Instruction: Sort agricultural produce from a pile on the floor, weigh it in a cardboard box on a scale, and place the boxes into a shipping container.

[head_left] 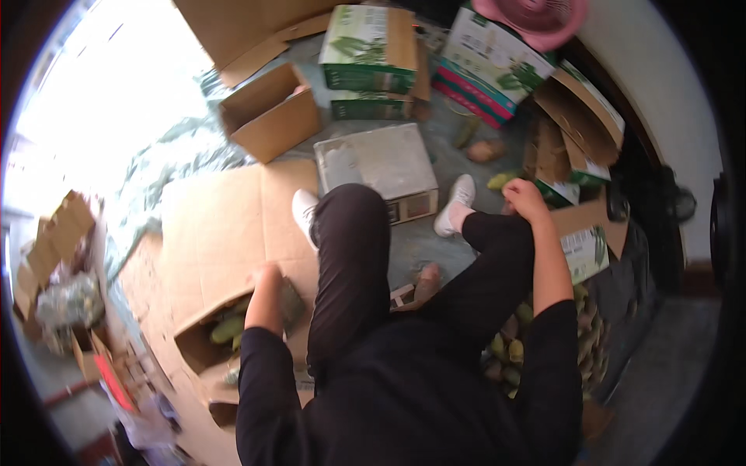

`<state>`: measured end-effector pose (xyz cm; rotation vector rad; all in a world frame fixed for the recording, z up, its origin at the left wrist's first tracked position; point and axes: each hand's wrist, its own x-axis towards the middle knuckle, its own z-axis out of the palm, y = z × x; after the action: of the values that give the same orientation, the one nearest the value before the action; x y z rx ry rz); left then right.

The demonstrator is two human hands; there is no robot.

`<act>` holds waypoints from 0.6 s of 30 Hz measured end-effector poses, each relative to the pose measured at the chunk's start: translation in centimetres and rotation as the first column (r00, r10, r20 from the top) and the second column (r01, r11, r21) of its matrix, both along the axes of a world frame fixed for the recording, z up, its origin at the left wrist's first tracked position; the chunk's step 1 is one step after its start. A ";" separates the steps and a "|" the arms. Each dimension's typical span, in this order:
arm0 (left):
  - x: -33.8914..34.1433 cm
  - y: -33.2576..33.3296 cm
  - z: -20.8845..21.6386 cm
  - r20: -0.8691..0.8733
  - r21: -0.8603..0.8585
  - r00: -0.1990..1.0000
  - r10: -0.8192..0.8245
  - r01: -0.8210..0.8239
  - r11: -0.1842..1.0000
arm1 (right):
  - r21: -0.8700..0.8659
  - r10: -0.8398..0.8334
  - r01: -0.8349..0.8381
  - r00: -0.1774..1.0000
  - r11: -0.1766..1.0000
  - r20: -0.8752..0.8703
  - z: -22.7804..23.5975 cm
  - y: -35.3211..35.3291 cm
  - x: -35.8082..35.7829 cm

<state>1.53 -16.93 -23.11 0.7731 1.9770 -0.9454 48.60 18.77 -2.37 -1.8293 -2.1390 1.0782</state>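
Note:
Over the cardboard box (196, 342) on my left is my left hand (268, 276), smeared by motion, its fingers not distinguishable. Long green vegetables (227, 329) lie inside that box. My right hand (527, 199) is above my right knee with its fingers curled in; what it holds, if anything, is too small to make out. Just beyond it on the floor sits a yellow-green vegetable (501, 181). A heap of green and brown vegetables (509, 346) lies beside my right thigh, partly hidden by my arm.
Between my feet stands a worn grey-white box (376, 165). An open brown carton (273, 116) and printed green-and-white boxes (359, 48) stand ahead. A pink plastic basket (540, 19) tops a stack. Flattened cardboard (221, 221) covers the left floor; more cartons (575, 116) lean right.

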 end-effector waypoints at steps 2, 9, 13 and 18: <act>1.4 0.7 1.8 0.081 -0.233 0.992 -0.095 0.111 0.966 | -0.017 -0.016 0.018 0.996 1.000 0.085 -1.6 0.7 2.4; 2.6 -7.0 2.9 0.090 -0.024 0.943 -0.321 0.325 0.945 | 0.119 0.141 -0.165 0.972 0.979 0.186 -0.4 0.6 -1.8; 6.3 -13.2 2.4 0.064 -0.073 0.842 -0.535 0.539 0.839 | 0.160 0.088 -0.106 0.989 0.981 0.121 -0.1 0.1 -1.4; 5.6 -18.7 0.8 0.100 0.291 0.933 -0.346 0.305 0.907 | 0.178 0.109 -0.128 0.988 0.976 0.112 -0.1 0.4 -0.4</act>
<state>7.14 -35.64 -22.36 1.3264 1.8988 -0.7812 48.17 19.14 -2.45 -1.7264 -2.3449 0.7910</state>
